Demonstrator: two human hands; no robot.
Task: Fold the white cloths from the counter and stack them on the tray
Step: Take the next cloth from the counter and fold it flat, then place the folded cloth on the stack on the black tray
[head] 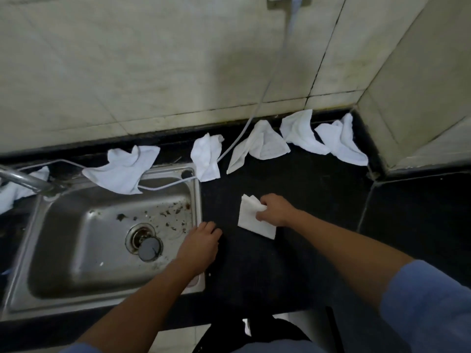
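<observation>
1. One part-folded cloth (254,221) is being pinched by the right hand (274,210) on the counter (318,200), just right of the sink (76,250).
2. Left hand (201,244) is being rested open, empty; corners are probably best being pinned by it.
3. Loose cloths (122,171) are being shown strewn along the wall; tray unseen.

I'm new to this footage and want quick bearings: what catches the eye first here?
A ragged row of crumpled white cloths runs along the back of the black counter, against the tiled wall. Nearer, the right hand grips a folded cloth lying on the counter, while the left hand rests by the edge of the grimy steel sink.
</observation>
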